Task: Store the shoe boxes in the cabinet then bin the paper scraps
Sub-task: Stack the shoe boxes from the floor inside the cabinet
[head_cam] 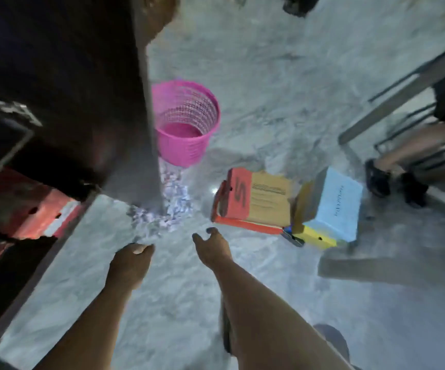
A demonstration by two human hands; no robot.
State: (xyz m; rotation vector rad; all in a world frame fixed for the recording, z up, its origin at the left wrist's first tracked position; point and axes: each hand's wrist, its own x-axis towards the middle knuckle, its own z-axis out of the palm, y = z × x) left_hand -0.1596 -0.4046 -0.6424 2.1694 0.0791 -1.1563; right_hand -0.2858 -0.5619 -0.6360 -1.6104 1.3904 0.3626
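An orange and tan shoe box (256, 201) lies on the floor at centre right. Touching its right side stands a yellow box with a pale blue lid (331, 206). Another red shoe box (26, 206) sits inside the dark cabinet (64, 76) at the left. A heap of white paper scraps (166, 209) lies by the cabinet's corner, below a pink mesh bin (186, 121). My left hand (130, 263) hovers over the floor with fingers curled and nothing in it. My right hand (210, 248) is open, short of the orange box.
A metal table frame (403, 94) stands at the right, with another person's legs and dark shoes (392, 180) under it. Bare concrete floor lies between my arms. The frame is blurred by motion.
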